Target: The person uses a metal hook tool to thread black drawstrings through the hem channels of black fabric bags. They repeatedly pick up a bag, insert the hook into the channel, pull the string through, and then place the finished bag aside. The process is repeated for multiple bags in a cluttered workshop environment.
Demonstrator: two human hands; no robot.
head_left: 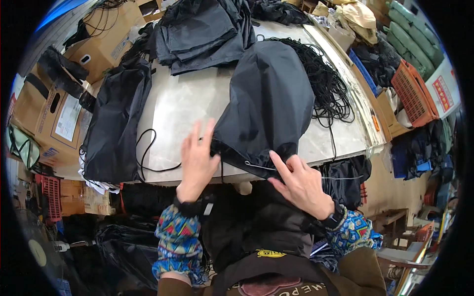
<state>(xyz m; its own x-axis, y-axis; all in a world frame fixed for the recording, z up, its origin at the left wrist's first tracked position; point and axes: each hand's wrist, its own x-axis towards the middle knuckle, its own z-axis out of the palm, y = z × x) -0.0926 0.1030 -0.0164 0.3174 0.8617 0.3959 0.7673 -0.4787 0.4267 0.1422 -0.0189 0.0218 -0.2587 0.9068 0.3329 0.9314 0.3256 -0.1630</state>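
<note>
Black drawstring bag (269, 101) flat on pale table (182, 108), long axis running near→far, gathered mouth pointing at front edge w/ thin cord (261, 167) showing. Left hand (197, 158) at mouth's left corner, fingers spread wide, gripping nothing. Right hand (298, 182) at mouth's right side, fingers loosely extended, index on hem. Loose black cords (331, 89) just right of bag.

- soft, even daylight is filling the scene, throwing only faint shadows.
- the pale surface (187, 103) is giving off mild glare.
- fisheye distortion is bending edges; a black rim is darkening the corners.
- the focus is staying fairly sharp.
</note>
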